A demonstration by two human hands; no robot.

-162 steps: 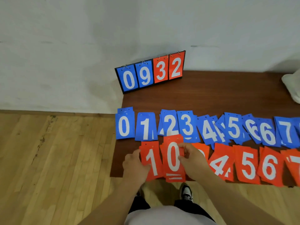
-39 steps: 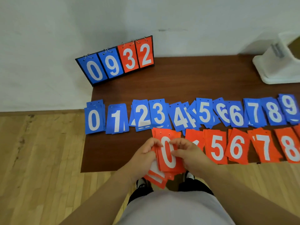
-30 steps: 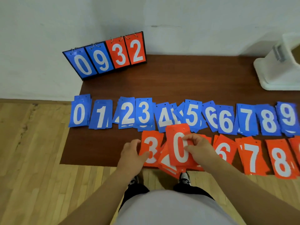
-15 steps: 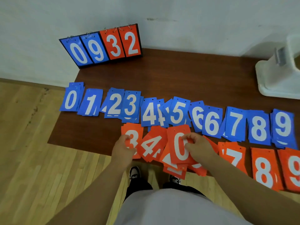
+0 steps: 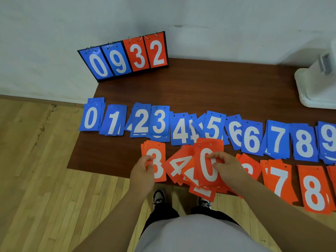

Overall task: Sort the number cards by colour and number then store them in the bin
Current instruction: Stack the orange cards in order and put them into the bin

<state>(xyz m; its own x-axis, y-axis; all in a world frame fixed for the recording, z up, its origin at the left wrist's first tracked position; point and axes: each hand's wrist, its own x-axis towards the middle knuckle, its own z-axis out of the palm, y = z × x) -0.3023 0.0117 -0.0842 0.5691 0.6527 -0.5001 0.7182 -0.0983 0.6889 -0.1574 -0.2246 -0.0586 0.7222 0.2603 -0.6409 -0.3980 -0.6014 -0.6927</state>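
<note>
Gathering the reds (image 5: 312, 190) in order, your right grip (image 5: 225, 166) pinches the 0-topped stack (image 5: 206, 168) at the desk's (image 5: 218, 84) near edge; your left grip (image 5: 141, 171) pinches the 3s (image 5: 157, 157) to its left. Next, tuck the 3s beneath.

— Our left hand (image 5: 143, 171)?
— It pinches the orange rectangular 3 card (image 5: 159, 160), forearm stretched forward.
— Our right hand (image 5: 227, 166)?
— Likewise forward, fingers (image 5: 214, 156) curled on the orange rectangular 0 card (image 5: 205, 164).

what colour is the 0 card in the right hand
Orange-red 0 card with white numeral; head view.
</note>
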